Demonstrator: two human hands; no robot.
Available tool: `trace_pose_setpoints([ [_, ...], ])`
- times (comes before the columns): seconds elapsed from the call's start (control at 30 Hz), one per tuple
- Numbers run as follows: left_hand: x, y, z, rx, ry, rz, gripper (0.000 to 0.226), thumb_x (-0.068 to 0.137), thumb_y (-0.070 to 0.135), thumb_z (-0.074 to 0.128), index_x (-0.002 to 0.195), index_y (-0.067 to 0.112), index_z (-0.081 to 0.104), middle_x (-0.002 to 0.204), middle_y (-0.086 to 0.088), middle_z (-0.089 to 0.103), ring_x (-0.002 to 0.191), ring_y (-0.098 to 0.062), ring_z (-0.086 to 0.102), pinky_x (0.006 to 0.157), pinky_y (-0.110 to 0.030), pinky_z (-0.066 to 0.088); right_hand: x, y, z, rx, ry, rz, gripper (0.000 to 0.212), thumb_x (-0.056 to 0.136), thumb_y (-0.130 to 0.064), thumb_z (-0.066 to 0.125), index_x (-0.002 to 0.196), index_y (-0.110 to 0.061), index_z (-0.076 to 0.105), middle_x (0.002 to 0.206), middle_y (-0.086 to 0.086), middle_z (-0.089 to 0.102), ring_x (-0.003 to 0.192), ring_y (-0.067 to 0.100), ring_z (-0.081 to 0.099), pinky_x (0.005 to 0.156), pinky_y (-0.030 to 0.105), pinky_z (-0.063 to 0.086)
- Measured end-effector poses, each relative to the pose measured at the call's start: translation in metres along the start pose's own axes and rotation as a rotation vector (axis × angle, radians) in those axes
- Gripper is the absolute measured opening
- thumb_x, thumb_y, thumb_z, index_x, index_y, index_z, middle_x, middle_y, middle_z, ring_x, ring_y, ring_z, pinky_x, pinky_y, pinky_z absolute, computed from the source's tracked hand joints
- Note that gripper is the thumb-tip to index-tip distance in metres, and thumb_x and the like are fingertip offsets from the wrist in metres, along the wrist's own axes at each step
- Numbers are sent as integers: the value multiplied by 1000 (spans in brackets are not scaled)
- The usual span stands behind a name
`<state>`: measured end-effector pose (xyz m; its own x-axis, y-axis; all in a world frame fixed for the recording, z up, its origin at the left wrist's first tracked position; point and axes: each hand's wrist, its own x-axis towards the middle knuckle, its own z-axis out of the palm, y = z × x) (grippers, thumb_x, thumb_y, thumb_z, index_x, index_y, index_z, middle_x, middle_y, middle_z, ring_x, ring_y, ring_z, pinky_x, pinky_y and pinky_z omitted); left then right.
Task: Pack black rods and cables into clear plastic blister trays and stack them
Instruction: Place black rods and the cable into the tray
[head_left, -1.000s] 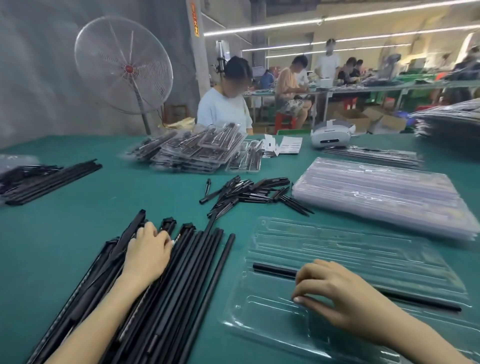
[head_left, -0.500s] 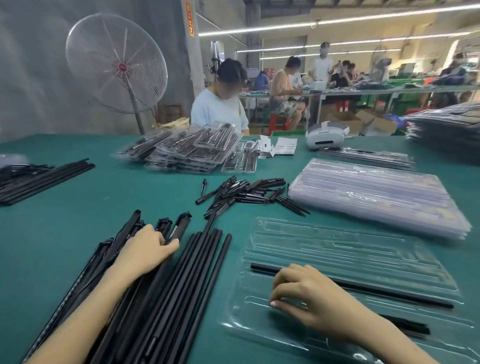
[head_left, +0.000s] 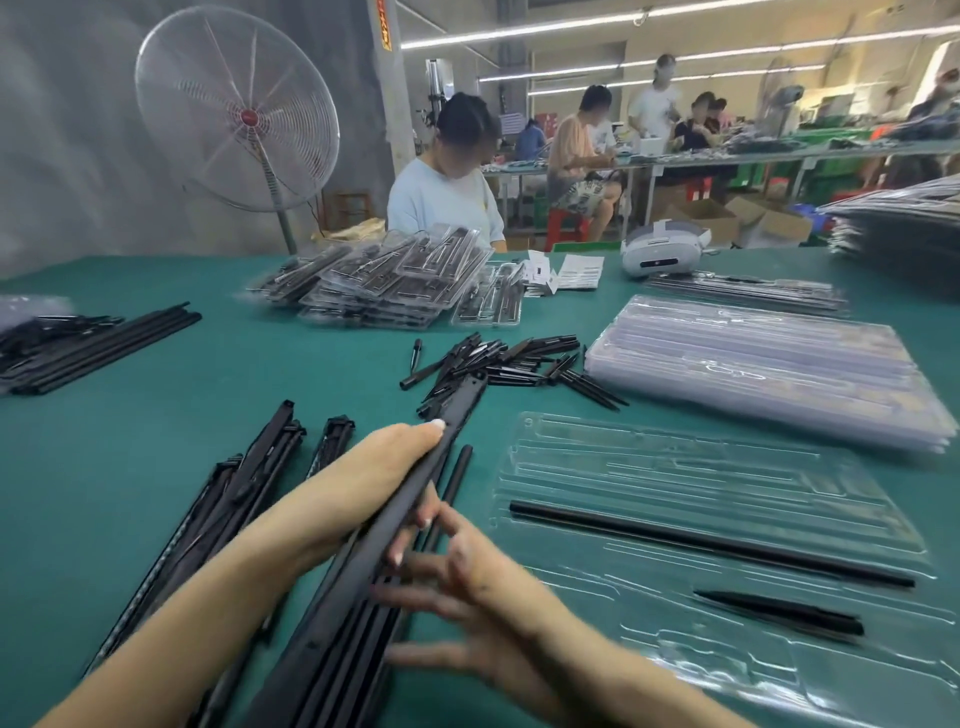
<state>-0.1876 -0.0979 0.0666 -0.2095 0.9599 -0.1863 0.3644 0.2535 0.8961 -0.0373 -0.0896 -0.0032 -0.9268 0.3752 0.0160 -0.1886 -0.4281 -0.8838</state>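
I am picking up the next piece. My left hand (head_left: 387, 467) is wrapped tight around a long black rod (head_left: 415, 488), lifted off the rod pile (head_left: 234, 499). My right hand (head_left: 467, 587), fingers spread and holding nothing, reaches in under it. A second ago it pressed on the clear tray (head_left: 701, 467), now to its right. Next I must lay the rod in there.

There is one view only, from a camera worn on the person's head, looking forward and down across the green table (head_left: 156, 467). It sits close above the left hand (head_left: 384, 467) and right hand (head_left: 488, 603), which fill the lower middle, with both forearms running in from the bottom edge. The wide lens bends the table's far edge and still takes in the standing fan (head_left: 236, 104) and workers beyond.
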Motion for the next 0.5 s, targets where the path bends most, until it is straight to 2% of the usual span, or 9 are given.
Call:
trace_pose_setpoints([
  [0.07,-3,3,10,162,140,97,40,96,46,41,83,10,52,60,-13,64,52,-21,55,61,-35,50,2,10,23,124,-24,42,97,55,-61,83,136,-49,31,110,-3,69,101,17,67,82,36,56],
  [0.1,-4,2,11,219,176,131,39,94,49,43,91,10,50,70,-14,66,59,-21,55,68,-39,50,3,14,31,172,-13,52,91,61,-53,84,136,-42,34,108,3,69,98,20,68,81,36,56],
  [0.13,-6,2,12,263,170,150,41,91,52,44,96,12,48,71,-10,66,61,-20,53,66,-38,48,3,19,38,195,7,50,82,68,-43,81,136,-31,37,106,10,69,95,22,68,81,35,56],
  [0.2,-12,2,8,323,85,153,37,89,56,42,93,19,50,56,9,52,49,-12,45,49,-25,41,0,24,46,166,71,46,62,77,-28,70,130,-13,40,109,21,64,93,26,69,82,33,56],
  [0.3,-14,-4,-11,142,106,178,39,99,40,36,75,18,58,59,1,54,44,-18,54,42,-22,41,-5,28,51,65,85,30,20,94,-23,60,106,-16,46,95,13,69,85,18,70,82,27,54],
  [0.33,-11,-12,-21,193,204,201,39,101,34,37,73,19,59,62,-2,58,53,-24,60,49,-25,45,-6,30,52,27,85,21,13,96,-22,56,100,-18,45,89,11,70,83,18,68,84,28,52],
  [0.4,-4,-37,-38,535,430,230,24,100,25,42,86,21,61,82,-2,65,81,-26,61,72,-35,47,-7,37,55,-9,89,2,16,93,-20,60,95,-16,44,89,15,67,83,23,66,90,36,49],
  [0.43,-2,-49,-44,693,483,203,18,98,22,43,99,20,61,96,-3,65,95,-25,58,83,-37,44,-6,41,58,14,62,3,18,90,-19,62,94,-15,45,90,16,66,83,23,65,91,38,49],
  [0.5,2,-73,-53,830,495,133,28,98,20,45,125,17,52,125,-4,56,120,-24,46,99,-39,37,-6,50,65,-25,-8,-16,13,88,-16,59,93,-14,48,91,22,67,85,23,66,93,40,50],
])
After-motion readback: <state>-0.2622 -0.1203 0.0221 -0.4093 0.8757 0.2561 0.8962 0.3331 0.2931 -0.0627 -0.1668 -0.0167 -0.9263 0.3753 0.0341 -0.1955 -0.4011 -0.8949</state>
